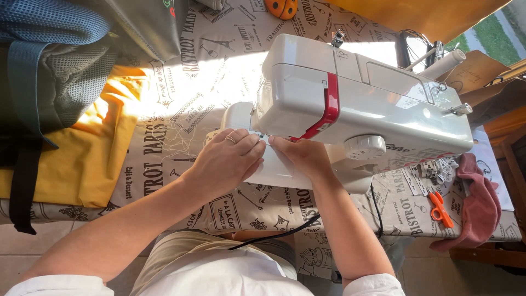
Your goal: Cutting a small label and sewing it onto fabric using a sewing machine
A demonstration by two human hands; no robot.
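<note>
Both hands meet at the bed of a white sewing machine [361, 104] with a red stripe, under its overhanging head. The left hand [227, 159], a ring on one finger, lies palm down with fingers pressed together and curled, their tips on a small white piece of material [274, 170] lying on the machine bed. The right hand [304, 156] touches the left fingertips; its own fingertips are tucked under the machine head, so whether they pinch anything cannot be told.

Beyond the fingers, the machine body blocks the view of the needle area. A round white dial [364, 147] sits just right of the right hand. Left of the left fingers, loose pale threads [178, 143] lie on the tablecloth [164, 175], a beige cloth printed all over with dark lettering and small drawings.

Farther left, a yellow fabric [93, 159] drapes over the table edge, with a grey-blue backpack [49, 71] above it. Well to the right of the right hand lie orange-handled scissors [440, 208] beside a dusty pink cloth [479, 205]. A black cable [279, 234] runs below the wrists. Behind the machine stands a white thread spool [444, 64].
</note>
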